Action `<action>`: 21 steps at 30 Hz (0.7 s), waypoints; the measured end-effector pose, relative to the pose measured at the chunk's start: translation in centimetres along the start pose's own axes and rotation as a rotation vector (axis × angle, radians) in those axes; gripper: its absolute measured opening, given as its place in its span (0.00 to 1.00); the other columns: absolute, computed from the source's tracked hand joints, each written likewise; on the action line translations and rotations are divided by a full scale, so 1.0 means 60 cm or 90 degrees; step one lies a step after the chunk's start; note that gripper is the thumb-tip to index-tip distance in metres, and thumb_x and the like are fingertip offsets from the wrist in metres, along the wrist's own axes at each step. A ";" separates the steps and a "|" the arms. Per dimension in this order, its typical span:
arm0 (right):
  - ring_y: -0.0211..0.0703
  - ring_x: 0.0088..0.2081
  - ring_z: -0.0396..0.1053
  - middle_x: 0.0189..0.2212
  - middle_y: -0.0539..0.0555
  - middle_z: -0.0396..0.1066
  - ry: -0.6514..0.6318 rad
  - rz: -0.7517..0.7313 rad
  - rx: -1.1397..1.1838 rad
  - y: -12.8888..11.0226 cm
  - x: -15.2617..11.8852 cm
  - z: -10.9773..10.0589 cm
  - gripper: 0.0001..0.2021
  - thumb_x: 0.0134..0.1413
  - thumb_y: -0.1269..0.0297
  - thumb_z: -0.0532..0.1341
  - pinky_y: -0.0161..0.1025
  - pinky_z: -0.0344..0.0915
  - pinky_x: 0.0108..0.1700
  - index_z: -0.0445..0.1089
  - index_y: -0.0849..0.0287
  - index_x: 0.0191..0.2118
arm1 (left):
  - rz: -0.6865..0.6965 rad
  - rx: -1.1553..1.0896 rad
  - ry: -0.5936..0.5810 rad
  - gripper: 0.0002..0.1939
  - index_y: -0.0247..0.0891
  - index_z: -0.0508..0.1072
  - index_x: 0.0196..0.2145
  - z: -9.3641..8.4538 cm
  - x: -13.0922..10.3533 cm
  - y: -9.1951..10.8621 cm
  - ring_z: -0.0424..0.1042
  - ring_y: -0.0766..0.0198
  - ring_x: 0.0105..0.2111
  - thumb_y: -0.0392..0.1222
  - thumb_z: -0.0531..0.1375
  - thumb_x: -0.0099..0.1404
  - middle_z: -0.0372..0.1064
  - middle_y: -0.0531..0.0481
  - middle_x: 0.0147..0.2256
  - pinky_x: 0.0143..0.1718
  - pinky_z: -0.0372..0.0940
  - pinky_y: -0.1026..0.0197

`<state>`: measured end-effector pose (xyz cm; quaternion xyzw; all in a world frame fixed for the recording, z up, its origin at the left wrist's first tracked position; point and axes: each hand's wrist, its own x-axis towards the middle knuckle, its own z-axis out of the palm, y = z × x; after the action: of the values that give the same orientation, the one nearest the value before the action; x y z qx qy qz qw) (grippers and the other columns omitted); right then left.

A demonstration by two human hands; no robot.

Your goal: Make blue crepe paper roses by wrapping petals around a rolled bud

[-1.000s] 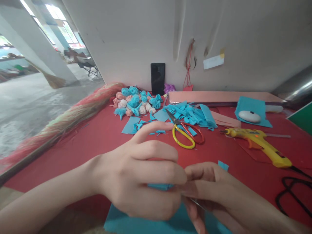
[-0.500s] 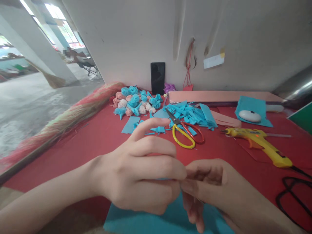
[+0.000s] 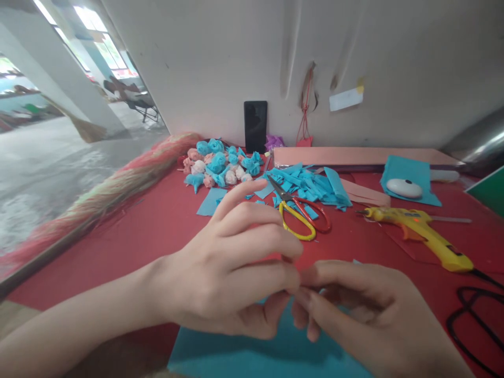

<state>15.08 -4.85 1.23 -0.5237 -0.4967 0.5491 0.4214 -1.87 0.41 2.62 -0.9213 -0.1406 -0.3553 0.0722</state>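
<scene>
My left hand (image 3: 232, 268) and my right hand (image 3: 354, 310) meet fingertip to fingertip low in the view. Both are closed in a pinch, the left with its index finger raised and bent. Whatever lies between the fingertips is hidden; small bits of blue show around the fingers, and I cannot tell if they belong to it. Beneath both hands lies a large blue paper sheet (image 3: 236, 352). Just beyond them, scissors (image 3: 297, 210) with one yellow and one red handle rest with blades toward the blue paper scraps (image 3: 311, 184).
Paper flowers (image 3: 218, 163) in blue, pink and white are heaped at the back. A yellow glue gun (image 3: 421, 231) with a black cord (image 3: 464, 325) lies at right. Behind stand a black phone (image 3: 255, 126) and a long pink strip (image 3: 354, 156). A white oval object (image 3: 404, 188) sits on folded blue paper.
My left hand has rolled so its thumb side shows lower down, and its index finger has shifted slightly. My right hand has turned and moved a little right, its lower fingers curling in.
</scene>
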 end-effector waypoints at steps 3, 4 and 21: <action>0.36 0.18 0.70 0.16 0.48 0.73 0.020 -0.110 -0.040 0.007 -0.001 0.000 0.06 0.39 0.70 0.62 0.29 0.70 0.22 0.75 0.53 0.21 | -0.017 0.010 0.001 0.05 0.41 0.69 0.27 0.001 -0.001 0.004 0.66 0.63 0.40 0.33 0.57 0.52 0.71 0.55 0.31 0.63 0.51 0.48; 0.36 0.18 0.70 0.17 0.47 0.74 0.028 -0.151 -0.059 0.010 -0.001 -0.001 0.06 0.39 0.71 0.62 0.28 0.70 0.22 0.76 0.52 0.22 | -0.020 0.015 0.004 0.04 0.41 0.69 0.27 0.001 -0.002 0.005 0.66 0.63 0.40 0.33 0.57 0.52 0.72 0.55 0.32 0.63 0.50 0.48; 0.39 0.21 0.72 0.23 0.47 0.76 0.106 -0.442 -0.303 0.038 -0.005 -0.001 0.07 0.46 0.71 0.63 0.30 0.71 0.27 0.73 0.51 0.30 | -0.044 -0.034 -0.051 0.05 0.38 0.67 0.27 -0.002 -0.001 0.002 0.67 0.63 0.40 0.32 0.55 0.50 0.70 0.52 0.34 0.62 0.50 0.46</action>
<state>15.27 -5.50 -0.95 -0.4508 -0.7206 0.2008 0.4870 -1.95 0.27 2.70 -0.9310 -0.1655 -0.3242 0.0293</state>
